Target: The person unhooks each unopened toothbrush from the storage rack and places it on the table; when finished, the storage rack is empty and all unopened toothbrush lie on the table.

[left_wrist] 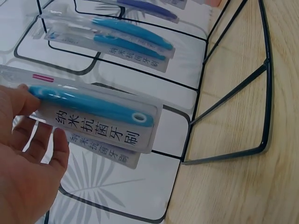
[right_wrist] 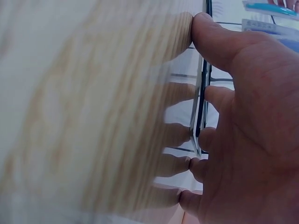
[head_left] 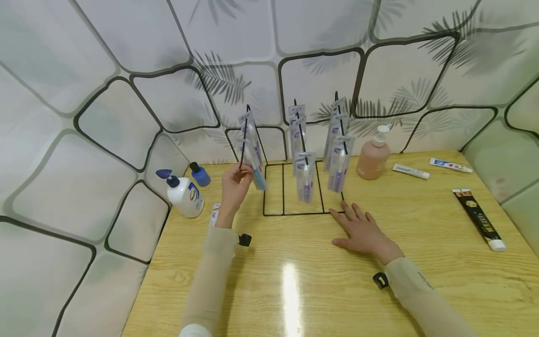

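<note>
the left hand [head_left: 234, 187] pinches a blue toothbrush pack [left_wrist: 96, 116] between thumb and fingers, the pack reaching up toward 1 o'clock from that grip at the left peg of the black wire display rack [head_left: 294, 206]. more toothbrush packs [head_left: 306, 175] hang at 3 o'clock of it. the right hand [head_left: 361, 230] lies flat with straight fingers on the wooden worktop [head_left: 421, 224], its fingertips [right_wrist: 205, 95] against the rack's base wire, gripping nothing. a white pump bottle [head_left: 184, 195] stands at 9 o'clock of the left hand.
</note>
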